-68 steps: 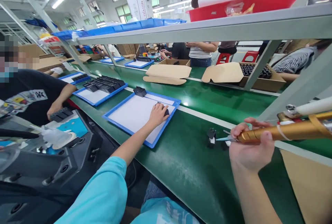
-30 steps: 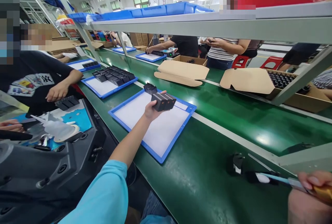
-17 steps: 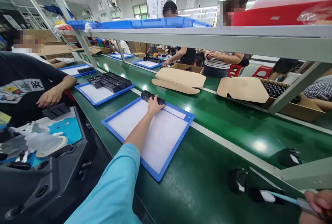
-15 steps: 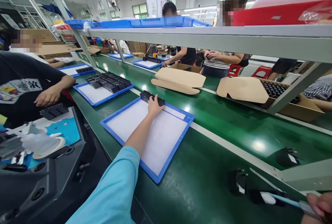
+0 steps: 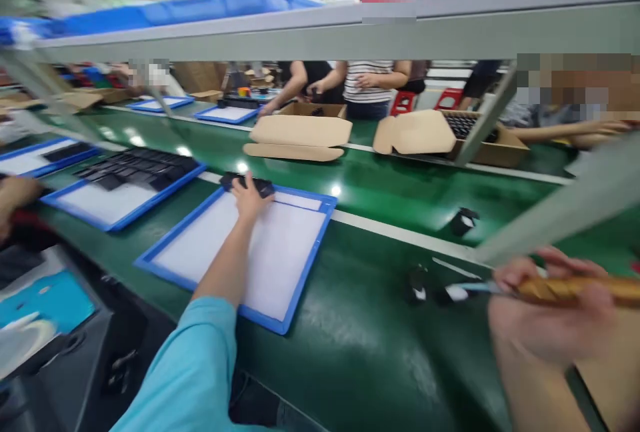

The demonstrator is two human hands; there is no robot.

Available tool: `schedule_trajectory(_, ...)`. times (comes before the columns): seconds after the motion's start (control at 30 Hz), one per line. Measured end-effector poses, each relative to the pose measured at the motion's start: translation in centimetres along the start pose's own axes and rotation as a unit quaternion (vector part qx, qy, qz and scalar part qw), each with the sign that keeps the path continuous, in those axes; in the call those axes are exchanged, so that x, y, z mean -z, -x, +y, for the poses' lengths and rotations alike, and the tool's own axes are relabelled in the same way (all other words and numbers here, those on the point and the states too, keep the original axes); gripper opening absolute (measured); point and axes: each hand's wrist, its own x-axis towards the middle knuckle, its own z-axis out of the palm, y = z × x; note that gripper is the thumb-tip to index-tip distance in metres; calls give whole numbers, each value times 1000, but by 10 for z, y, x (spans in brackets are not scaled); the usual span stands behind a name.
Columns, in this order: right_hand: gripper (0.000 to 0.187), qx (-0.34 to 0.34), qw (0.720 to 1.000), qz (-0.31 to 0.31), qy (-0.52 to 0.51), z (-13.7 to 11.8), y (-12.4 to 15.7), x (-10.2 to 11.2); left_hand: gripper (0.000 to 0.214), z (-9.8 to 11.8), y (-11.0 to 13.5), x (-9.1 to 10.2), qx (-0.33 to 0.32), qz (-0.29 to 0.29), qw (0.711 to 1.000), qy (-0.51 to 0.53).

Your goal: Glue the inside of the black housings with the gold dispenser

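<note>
My left hand (image 5: 249,199) reaches to the far edge of a white tray with a blue rim (image 5: 310,261). Its fingers and thumb grip a black block (image 5: 263,187), one of a short row along that edge; the hand partly covers the row. My right hand (image 5: 550,312), blurred, is wrapped around a tool with a gold-brown handle (image 5: 565,291) and a thin pale-blue shaft. The tool's tip points left toward a small black part with a white patch (image 5: 454,294) on the green bench. A similar black part (image 5: 418,284) lies beside it.
Another blue-rimmed tray (image 5: 120,222) holds many black blocks at left. A shelf beam (image 5: 320,35) crosses above the green bench, with a slanted post (image 5: 560,199) at right. Cardboard flaps (image 5: 300,132) and an open box (image 5: 493,145) lie beyond. Co-workers stand across the bench.
The view has swung right, so the trays appear farther left. My right hand and its tool have come fully into view. My left hand stays at the row of black blocks.
</note>
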Motion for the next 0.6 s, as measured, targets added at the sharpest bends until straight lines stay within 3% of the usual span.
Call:
schedule_trajectory(0.07,19,112,985,-112,61,0,-1,0,110,18,-4,13,-61,47,997,24)
schedule_trajectory(0.13,21,142,977,-142,72,2,-4,2,90,48,4,26,-161,85,980,78)
schedule_trajectory(0.17,20,145,976,-148,71,3,-6,3,76,66,16,31,-220,60,967,114)
schedule_trajectory(0.27,19,149,974,-154,67,5,-10,7,62,119,88,39,-387,-157,884,210)
schedule_trajectory(0.33,19,147,975,-153,67,4,-11,8,77,146,150,35,-437,-310,813,227)
schedule_trajectory(0.4,20,138,977,-152,64,4,-12,8,97,165,204,27,-449,-428,751,226)
schedule_trajectory(0.5,19,129,978,-155,55,4,-11,7,110,182,248,17,-429,-484,727,231)
schedule_trajectory(0.6,18,119,977,-165,56,5,-7,5,103,191,252,18,-427,-490,722,236)
